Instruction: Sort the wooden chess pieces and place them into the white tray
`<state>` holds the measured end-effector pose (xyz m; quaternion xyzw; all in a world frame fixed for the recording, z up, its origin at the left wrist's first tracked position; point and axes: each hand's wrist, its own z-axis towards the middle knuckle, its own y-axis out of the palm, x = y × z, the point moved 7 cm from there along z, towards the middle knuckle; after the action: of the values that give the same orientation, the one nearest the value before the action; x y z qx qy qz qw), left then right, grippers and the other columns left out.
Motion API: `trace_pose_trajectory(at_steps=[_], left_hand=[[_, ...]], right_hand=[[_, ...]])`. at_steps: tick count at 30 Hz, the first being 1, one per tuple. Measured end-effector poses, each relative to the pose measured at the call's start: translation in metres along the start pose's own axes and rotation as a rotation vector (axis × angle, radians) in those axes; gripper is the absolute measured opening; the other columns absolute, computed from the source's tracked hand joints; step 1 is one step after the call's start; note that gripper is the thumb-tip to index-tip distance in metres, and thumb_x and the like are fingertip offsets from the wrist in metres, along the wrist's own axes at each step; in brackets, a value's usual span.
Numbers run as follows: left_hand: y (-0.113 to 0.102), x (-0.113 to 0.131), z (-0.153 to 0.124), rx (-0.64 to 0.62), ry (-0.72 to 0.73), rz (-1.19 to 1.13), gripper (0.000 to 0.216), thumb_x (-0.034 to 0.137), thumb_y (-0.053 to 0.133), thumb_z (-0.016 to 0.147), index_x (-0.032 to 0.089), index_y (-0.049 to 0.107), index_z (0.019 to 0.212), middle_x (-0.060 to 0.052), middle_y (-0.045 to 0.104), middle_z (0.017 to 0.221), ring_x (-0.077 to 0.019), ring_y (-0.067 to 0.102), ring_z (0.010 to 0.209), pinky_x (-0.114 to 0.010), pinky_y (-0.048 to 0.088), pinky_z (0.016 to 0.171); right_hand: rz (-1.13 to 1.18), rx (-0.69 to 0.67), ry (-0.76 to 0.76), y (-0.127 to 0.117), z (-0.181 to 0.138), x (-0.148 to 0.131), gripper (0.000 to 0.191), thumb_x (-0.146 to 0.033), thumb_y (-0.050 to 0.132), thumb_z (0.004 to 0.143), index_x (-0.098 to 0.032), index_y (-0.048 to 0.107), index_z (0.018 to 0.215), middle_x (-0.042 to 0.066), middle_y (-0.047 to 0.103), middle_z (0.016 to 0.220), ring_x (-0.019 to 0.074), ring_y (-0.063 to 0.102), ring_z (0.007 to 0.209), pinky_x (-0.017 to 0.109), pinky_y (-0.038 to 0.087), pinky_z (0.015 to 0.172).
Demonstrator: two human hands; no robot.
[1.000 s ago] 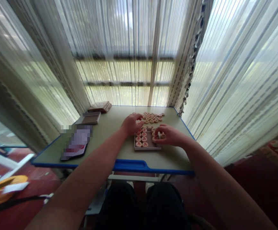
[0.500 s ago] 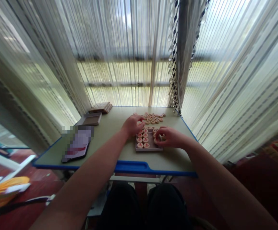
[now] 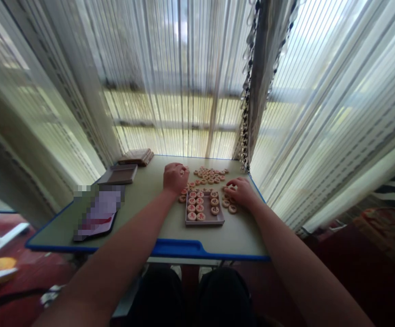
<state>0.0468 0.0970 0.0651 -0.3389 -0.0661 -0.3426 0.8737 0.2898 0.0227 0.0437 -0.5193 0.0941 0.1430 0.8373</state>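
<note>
A small flat tray [image 3: 217, 220] holding several round wooden game discs with red marks lies on a beige table [image 3: 149, 213] with a blue rim. More loose discs [image 3: 210, 174] lie scattered behind the tray. My left hand [image 3: 174, 178] is curled into a loose fist just behind the tray's left corner, fingers closed round something I cannot make out. My right hand [image 3: 241, 191] rests to the right of the tray, fingers spread over a few loose discs [image 3: 232, 209].
At the table's back left lie a dark flat box lid [image 3: 118, 174] and a folded wooden board [image 3: 136, 156]. A blurred-out flat object [image 3: 97, 217] lies at front left. Sheer striped curtains [image 3: 183, 81] hang behind and to the right of the table.
My right hand has moved off the tray to its right side and opened over loose discs. My left hand has pulled left and curled shut. The view shifted slightly.
</note>
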Motion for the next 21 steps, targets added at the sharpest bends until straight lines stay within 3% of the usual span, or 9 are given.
trace_pose_trajectory(at_steps=[4,12,17,21], left_hand=[[-0.009,0.001,0.002,0.062,0.008,-0.033,0.013,0.023,0.053,0.074,0.016,0.064,0.074,-0.008,0.065,0.085,-0.0219,0.054,0.089,-0.037,0.041,0.087],[-0.004,0.012,0.001,-0.031,0.108,-0.083,0.013,0.02,0.05,0.076,0.017,0.062,0.075,-0.007,0.064,0.08,-0.0207,0.054,0.084,-0.035,0.044,0.083],[0.0,0.017,0.0,-0.087,0.133,-0.12,0.013,0.02,0.049,0.078,0.017,0.062,0.076,-0.007,0.065,0.08,-0.0205,0.055,0.085,-0.035,0.044,0.083],[-0.003,0.021,0.0,-0.106,0.151,-0.127,0.015,0.02,0.048,0.079,0.016,0.062,0.076,-0.007,0.065,0.081,-0.021,0.054,0.085,-0.035,0.044,0.083]], right_hand=[[-0.007,-0.029,-0.014,0.011,0.002,0.001,0.026,-0.037,0.056,0.075,-0.019,0.07,0.088,0.008,0.062,0.087,0.0206,0.054,0.087,0.034,0.038,0.086],[-0.036,0.042,0.059,0.006,0.002,0.003,0.027,-0.03,0.052,0.077,-0.018,0.069,0.094,0.009,0.063,0.095,0.0217,0.053,0.091,0.034,0.04,0.086],[-0.21,-0.152,-0.128,0.014,0.029,-0.017,0.029,-0.025,0.051,0.078,-0.024,0.067,0.102,0.008,0.063,0.1,0.0222,0.054,0.093,0.036,0.039,0.086],[-0.202,-0.259,-0.131,0.019,0.041,-0.024,0.022,-0.03,0.053,0.078,-0.025,0.07,0.09,0.007,0.066,0.092,0.0209,0.057,0.085,0.032,0.041,0.078]])
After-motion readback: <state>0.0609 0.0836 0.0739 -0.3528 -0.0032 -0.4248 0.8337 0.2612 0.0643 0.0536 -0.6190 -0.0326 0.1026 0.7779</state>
